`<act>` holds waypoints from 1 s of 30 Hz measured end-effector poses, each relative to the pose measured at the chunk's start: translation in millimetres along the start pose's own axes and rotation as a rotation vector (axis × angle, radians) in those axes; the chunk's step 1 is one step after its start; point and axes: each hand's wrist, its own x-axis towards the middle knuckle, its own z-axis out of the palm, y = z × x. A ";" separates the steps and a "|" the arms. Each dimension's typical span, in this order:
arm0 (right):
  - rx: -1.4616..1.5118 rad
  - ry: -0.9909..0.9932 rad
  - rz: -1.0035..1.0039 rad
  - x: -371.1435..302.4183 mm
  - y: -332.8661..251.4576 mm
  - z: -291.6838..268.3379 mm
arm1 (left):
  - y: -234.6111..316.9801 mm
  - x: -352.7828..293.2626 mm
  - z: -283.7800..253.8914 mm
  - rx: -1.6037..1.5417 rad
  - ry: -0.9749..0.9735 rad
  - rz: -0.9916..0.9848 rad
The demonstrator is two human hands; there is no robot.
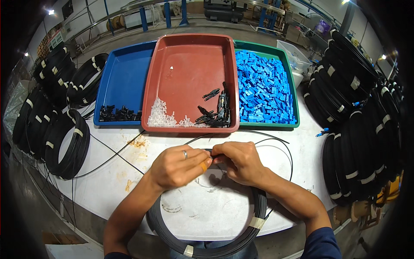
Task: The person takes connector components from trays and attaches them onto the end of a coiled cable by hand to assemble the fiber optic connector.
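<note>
A large coil of black cable (260, 203), bound with pale tape, lies at the near edge of the white table (207, 211). Over the far side of that coil, my left hand (179, 166) is closed in a pinch, with a ring and an orange band on its fingers. My right hand (241, 159) pinches from the other side, its fingertips meeting the left ones. A short bit of black cable (208, 150) shows between them; whatever else sits in the fingertips is hidden. A loose cable strand (292, 159) curves out to the right.
Beyond my hands stand a blue tray (125, 77) with small black parts, a red tray (189, 64) with clear pieces and black connectors, and a green tray (295, 105) full of blue clips. Stacked cable coils (69, 142) flank the left; more coils (358, 146) crowd the right.
</note>
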 end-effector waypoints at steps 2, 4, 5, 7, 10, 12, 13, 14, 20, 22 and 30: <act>0.041 0.007 0.002 1.0 2.6 1.4 | 0.5 -0.3 0.4 0.049 -0.003 0.021; 0.084 0.013 0.000 2.3 2.0 1.4 | 0.0 -2.9 0.5 0.104 -0.006 0.040; 0.066 0.032 -0.018 1.9 2.2 0.2 | -1.1 -6.0 3.2 0.009 0.021 -0.057; 0.048 0.048 -0.037 0.9 3.4 -0.7 | -2.1 -8.2 5.5 -0.085 0.051 -0.156; -0.013 0.053 -0.081 -1.0 3.6 -2.6 | 0.1 -6.3 6.8 -0.169 0.083 -0.236; -0.048 0.015 -0.063 -0.8 0.5 -4.1 | 0.3 -4.8 4.0 -0.082 0.030 -0.101; -0.048 0.015 -0.062 -0.8 0.9 -2.9 | 2.1 -2.4 2.0 -0.083 0.030 -0.101; 0.023 0.027 -0.045 -0.5 2.3 0.0 | 4.0 0.4 -0.4 0.022 0.006 -0.011; 0.050 0.069 -0.035 2.0 2.2 0.5 | 0.5 -3.1 2.5 0.009 0.017 -0.068; 0.002 0.064 -0.041 1.5 0.0 -2.2 | 1.0 -6.7 6.2 -0.170 0.078 -0.245; 0.071 0.011 0.021 -0.7 4.6 2.3 | 1.5 -2.1 2.4 0.081 0.015 0.042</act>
